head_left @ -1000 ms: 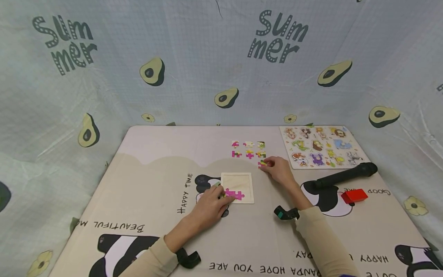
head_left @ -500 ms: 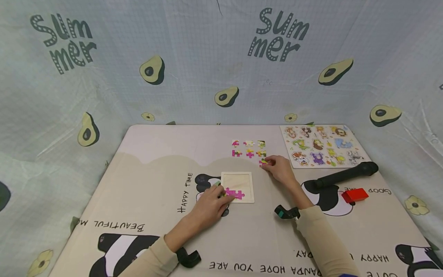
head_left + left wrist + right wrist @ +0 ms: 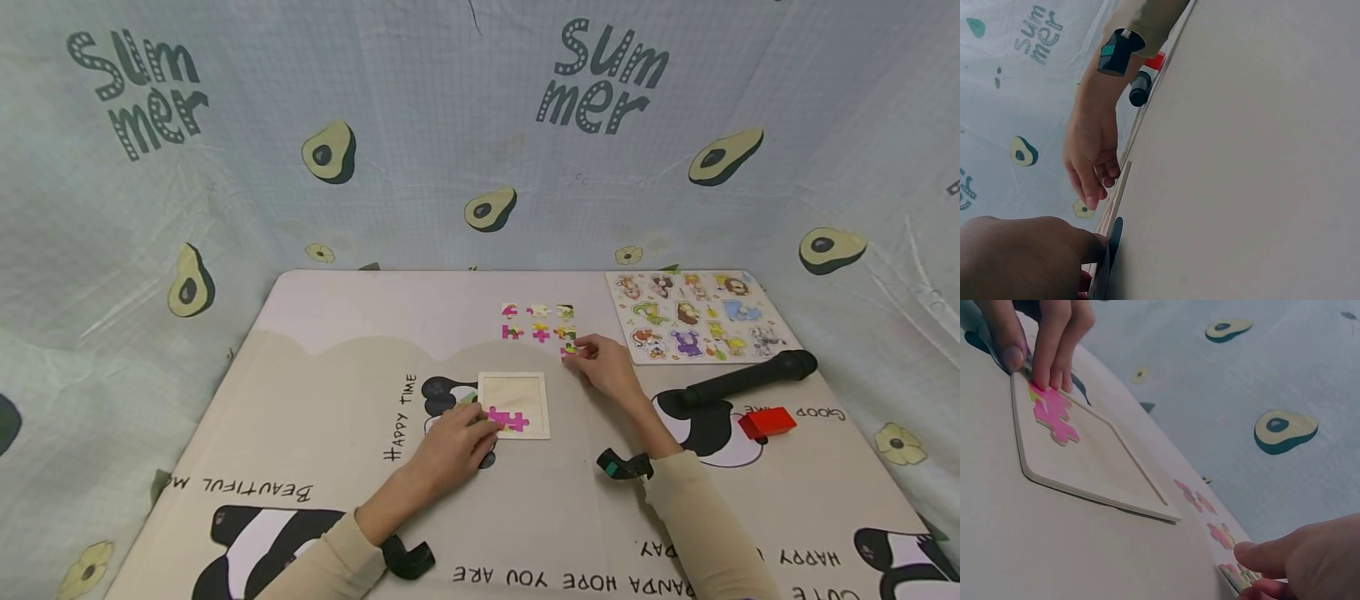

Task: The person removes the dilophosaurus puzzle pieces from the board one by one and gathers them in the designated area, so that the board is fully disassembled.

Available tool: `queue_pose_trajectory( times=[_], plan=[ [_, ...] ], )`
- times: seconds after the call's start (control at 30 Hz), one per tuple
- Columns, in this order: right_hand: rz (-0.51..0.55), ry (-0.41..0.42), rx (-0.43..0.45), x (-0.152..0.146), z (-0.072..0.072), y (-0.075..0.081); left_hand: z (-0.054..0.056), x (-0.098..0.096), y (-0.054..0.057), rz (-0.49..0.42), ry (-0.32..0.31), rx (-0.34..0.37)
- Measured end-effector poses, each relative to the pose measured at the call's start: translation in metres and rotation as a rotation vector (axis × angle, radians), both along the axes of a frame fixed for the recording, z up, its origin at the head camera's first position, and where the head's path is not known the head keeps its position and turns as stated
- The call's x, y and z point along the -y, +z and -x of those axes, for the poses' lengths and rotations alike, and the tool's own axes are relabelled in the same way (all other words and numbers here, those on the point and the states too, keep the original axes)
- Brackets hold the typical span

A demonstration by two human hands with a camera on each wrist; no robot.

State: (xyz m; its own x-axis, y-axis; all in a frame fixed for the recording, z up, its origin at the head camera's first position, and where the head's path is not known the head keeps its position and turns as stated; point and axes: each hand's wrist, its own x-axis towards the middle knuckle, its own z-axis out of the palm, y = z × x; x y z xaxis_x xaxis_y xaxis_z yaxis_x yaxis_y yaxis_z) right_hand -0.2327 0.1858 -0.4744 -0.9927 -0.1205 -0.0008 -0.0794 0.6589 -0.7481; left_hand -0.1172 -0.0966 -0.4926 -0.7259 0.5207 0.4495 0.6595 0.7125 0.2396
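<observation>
A square wooden puzzle tray (image 3: 546, 408) lies on the table with joined pink jigsaw pieces (image 3: 513, 421) in its near-left part. My left hand (image 3: 450, 446) holds the tray's left side; in the right wrist view its thumb (image 3: 1013, 357) is at the corner and its fingertips touch the pink pieces. Beyond the tray, my right hand (image 3: 606, 365) pinches a pink and green jigsaw piece (image 3: 567, 351) at the near right of the loose pieces. The right thumb (image 3: 1249, 551) shows above that piece, and the curled fingers partly hide it.
Several loose jigsaw pieces (image 3: 540, 332) lie in two rows behind the tray. At the back right is an animal picture board (image 3: 693, 321), with a black microphone (image 3: 750, 381) and a red block (image 3: 767, 423) nearer. The table (image 3: 337, 417) has printed pandas and words.
My right hand has moved slightly away from me with its jigsaw piece. The left thumb has drawn back a little, showing a bit more of the pieces in the tray.
</observation>
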Motion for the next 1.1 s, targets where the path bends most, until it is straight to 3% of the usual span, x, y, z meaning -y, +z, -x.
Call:
queue_pose_trajectory(
  times=[0.63,1.1],
  plan=[
    [0.025,0.074,-0.014,0.020,-0.026,0.012,0.000,0.001,0.002,-0.007,0.012,0.042],
    [-0.020,0.139,-0.034,0.043,-0.045,0.016,0.000,0.001,0.001,0.012,0.019,0.054]
  ],
)
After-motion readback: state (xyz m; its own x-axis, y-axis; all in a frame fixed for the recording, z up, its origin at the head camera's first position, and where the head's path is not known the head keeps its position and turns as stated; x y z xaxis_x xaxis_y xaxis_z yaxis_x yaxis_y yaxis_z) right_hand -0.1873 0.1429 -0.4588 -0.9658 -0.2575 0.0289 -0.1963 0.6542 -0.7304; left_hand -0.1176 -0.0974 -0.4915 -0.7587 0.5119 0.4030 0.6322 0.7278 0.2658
